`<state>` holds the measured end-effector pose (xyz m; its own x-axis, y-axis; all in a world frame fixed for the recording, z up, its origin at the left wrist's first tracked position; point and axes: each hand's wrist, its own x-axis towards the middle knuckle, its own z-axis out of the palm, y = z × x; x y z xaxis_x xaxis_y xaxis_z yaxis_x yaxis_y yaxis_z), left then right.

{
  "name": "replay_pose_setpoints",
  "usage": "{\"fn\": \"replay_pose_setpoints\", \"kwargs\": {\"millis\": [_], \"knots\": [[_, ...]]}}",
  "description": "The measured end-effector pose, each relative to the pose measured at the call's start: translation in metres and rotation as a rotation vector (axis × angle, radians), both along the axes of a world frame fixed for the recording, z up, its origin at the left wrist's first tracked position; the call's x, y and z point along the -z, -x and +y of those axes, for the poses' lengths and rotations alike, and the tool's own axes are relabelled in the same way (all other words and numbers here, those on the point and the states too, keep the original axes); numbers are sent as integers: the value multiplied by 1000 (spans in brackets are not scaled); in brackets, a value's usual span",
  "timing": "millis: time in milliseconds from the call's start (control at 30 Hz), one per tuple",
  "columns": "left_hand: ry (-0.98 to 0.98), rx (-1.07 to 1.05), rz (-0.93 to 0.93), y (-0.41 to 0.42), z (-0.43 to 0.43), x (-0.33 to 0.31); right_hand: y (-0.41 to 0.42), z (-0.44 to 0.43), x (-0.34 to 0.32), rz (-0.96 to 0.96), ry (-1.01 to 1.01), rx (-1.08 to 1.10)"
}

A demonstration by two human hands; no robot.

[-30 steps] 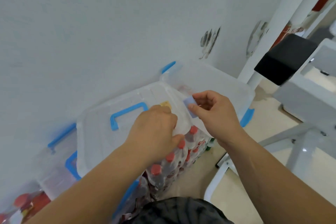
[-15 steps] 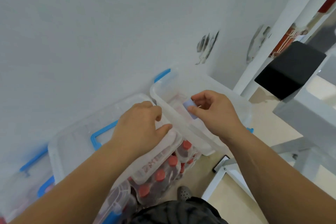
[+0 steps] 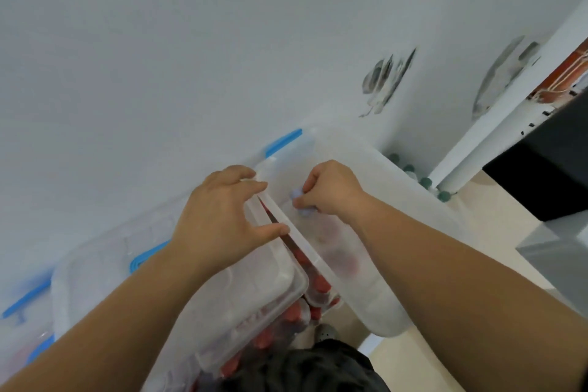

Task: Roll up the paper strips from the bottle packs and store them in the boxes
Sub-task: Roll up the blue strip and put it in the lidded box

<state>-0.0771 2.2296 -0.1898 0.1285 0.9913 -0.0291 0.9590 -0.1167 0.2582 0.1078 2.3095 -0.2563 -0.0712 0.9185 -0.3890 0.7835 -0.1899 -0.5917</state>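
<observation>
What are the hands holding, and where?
Right hand pinches the blue paper roll mid-length, ends poking out; left hand just rests on the lid edge.

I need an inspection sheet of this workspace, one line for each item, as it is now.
Surface: beige floor; the boxes sit on red-capped bottle packs.
Job's things: open clear box; blue paper roll held inside it; lid with blue handle beside it.
Clutter: green-capped bottles by the wall.
Hands: left hand rests on the lid, fingers spread; right hand pinches the roll.
Cables: nothing seen.
Surroundings: white wall with grey marks; black block at right.
</observation>
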Motion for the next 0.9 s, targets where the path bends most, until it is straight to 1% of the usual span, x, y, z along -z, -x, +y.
{"fn": "replay_pose_setpoints", "kwargs": {"millis": [167,233,367,433,633,800,900], "knots": [[-23,-8,-70,5,2,7,15,8,28,-39,59,-77],[-17,-9,-79,5,3,8,17,7,35,-24,64,-75],[-18,-18,-133,6,3,12,19,5,44,39,40,-79],[-22,-12,-130,7,3,12,21,1,47,77,29,-91],[-22,6,-99,8,5,13,28,-5,52,55,-70,-59],[-29,-7,-109,7,4,13,20,1,44,78,21,-138],[-35,-2,-111,7,5,13,15,5,34,44,72,-200]]}}
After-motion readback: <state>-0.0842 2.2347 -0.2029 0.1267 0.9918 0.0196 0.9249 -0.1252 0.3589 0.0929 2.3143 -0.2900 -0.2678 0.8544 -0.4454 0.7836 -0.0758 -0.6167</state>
